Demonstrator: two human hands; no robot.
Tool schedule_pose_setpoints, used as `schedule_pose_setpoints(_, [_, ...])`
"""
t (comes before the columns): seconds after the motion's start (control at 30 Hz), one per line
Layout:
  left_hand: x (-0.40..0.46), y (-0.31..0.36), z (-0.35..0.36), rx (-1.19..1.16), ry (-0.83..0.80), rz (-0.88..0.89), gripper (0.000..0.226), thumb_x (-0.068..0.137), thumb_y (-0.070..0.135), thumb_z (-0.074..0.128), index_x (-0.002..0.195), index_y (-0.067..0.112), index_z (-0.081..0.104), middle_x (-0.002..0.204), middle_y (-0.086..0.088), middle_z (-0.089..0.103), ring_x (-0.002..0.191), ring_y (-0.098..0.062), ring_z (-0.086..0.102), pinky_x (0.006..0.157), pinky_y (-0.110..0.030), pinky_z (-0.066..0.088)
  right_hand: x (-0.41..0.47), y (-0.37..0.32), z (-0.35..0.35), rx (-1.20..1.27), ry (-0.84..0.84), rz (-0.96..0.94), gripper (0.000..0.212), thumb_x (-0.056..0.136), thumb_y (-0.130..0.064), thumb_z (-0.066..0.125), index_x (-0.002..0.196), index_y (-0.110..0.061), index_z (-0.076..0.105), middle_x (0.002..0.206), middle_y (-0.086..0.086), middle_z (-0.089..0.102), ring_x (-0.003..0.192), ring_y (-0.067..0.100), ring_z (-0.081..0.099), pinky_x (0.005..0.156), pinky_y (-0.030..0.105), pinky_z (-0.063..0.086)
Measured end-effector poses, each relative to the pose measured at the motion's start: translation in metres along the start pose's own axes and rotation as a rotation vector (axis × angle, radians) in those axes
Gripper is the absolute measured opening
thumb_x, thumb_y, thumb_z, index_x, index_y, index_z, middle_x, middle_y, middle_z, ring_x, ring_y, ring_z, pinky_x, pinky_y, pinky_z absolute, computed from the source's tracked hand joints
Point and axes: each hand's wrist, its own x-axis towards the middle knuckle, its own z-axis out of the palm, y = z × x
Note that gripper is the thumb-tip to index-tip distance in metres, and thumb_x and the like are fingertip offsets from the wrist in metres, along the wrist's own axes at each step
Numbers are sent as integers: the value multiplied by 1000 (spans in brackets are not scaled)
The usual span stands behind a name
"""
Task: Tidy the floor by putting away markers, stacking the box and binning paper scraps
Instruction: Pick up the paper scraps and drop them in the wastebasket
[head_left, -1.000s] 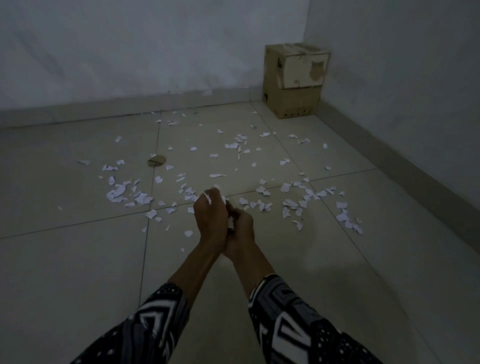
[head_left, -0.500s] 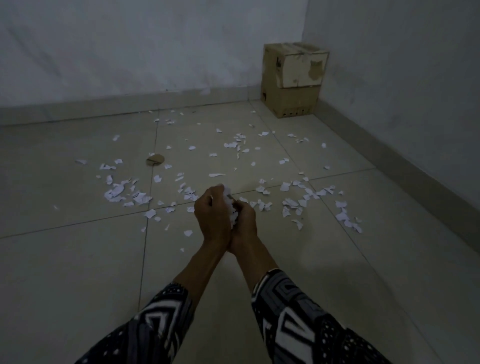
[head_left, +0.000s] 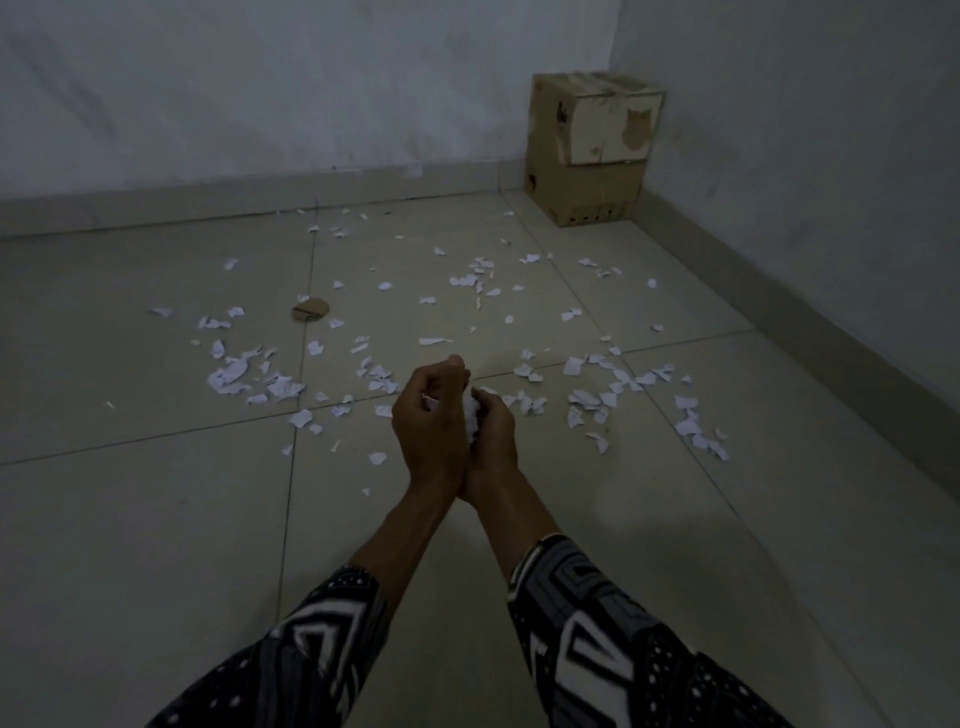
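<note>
My left hand and my right hand are pressed together at the wrists above the tiled floor, fingers curled around a wad of white paper scraps held between them. Several more torn white scraps lie scattered on the floor: a cluster at the left, a spread at the right and smaller bits farther back. Two cardboard boxes stand stacked in the far right corner, the upper one on the lower one. No markers are in sight.
A small brown cardboard piece lies on the floor at the back left. Walls with a skirting board close the room behind and on the right. The tiled floor near me carries only a few stray scraps.
My hands have closed tighter around the scraps and lifted slightly; the loose piece that stuck out by my left fingers is now tucked between the palms.
</note>
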Motion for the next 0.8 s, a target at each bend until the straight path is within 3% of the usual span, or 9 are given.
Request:
schedule_pose_setpoints(0.17, [-3, 2, 0, 65, -22, 49, 49, 102, 55, 32, 108, 30, 74, 108, 12, 72, 106, -5, 64, 89, -25, 51, -2, -1, 3, 87, -25, -21, 43, 106, -30, 31, 126, -9, 63, 111, 17, 71, 98, 31, 69, 81, 37, 56])
schedule_pose_setpoints(0.27, [-5, 3, 0, -2, -41, 30, 61, 99, 65, 24, 114, 30, 73, 126, 12, 66, 122, -3, 56, 104, -28, 45, -3, 0, 1, 100, -31, -26, 45, 105, -28, 30, 112, -10, 71, 99, 15, 76, 85, 29, 75, 67, 32, 61])
schedule_pose_setpoints(0.37, [-6, 3, 1, -15, -84, -25, 61, 100, 65, 21, 120, 33, 70, 127, 3, 67, 126, -13, 56, 110, -42, 42, -1, 3, -2, 112, 31, -50, 39, 106, -28, 33, 119, -9, 64, 98, 15, 76, 82, 30, 75, 61, 34, 60])
schedule_pose_setpoints(0.43, [-6, 6, 1, -44, -78, -86, 62, 100, 65, 20, 120, 34, 70, 118, 3, 71, 119, -14, 61, 105, -40, 46, 0, 4, -2, 165, 47, -38, 37, 106, -28, 36, 120, -8, 63, 107, 17, 72, 90, 33, 71, 65, 36, 59])
schedule_pose_setpoints(0.5, [-4, 9, 0, -83, -54, -102, 63, 102, 60, 19, 119, 30, 71, 104, 22, 72, 104, 5, 64, 94, -22, 49, -1, 5, -2, 193, 47, -16, 36, 105, -29, 37, 114, -7, 65, 109, 18, 70, 91, 34, 70, 67, 37, 58])
schedule_pose_setpoints(0.53, [-2, 10, 0, -116, -59, -123, 64, 103, 58, 18, 119, 27, 72, 106, 24, 72, 103, 7, 63, 94, -23, 48, -2, 6, -1, 187, 61, -8, 37, 106, -29, 38, 113, -6, 66, 109, 18, 71, 90, 34, 71, 69, 38, 59])
schedule_pose_setpoints(0.63, [2, 10, 2, -154, -119, -165, 66, 104, 57, 15, 119, 25, 71, 128, 12, 66, 123, -3, 56, 111, -36, 38, -5, 7, 1, 170, 88, 27, 36, 106, -28, 36, 118, -6, 62, 118, 17, 65, 98, 32, 64, 81, 40, 52])
schedule_pose_setpoints(0.7, [1, 10, 3, -103, -144, -131, 66, 104, 57, 15, 119, 26, 71, 130, 12, 65, 127, -4, 53, 108, -26, 39, -10, 9, 3, 135, 113, 48, 35, 107, -28, 35, 111, -6, 61, 111, 14, 65, 98, 29, 62, 81, 38, 48])
schedule_pose_setpoints(0.8, [-2, 10, 3, -44, -158, -44, 60, 107, 49, 16, 120, 25, 69, 127, 15, 66, 126, -2, 54, 110, -31, 40, -13, 9, 0, -114, 112, 75, 46, 108, -27, 31, 146, -3, 44, 133, 6, 58, 124, 23, 55, 110, 42, 38])
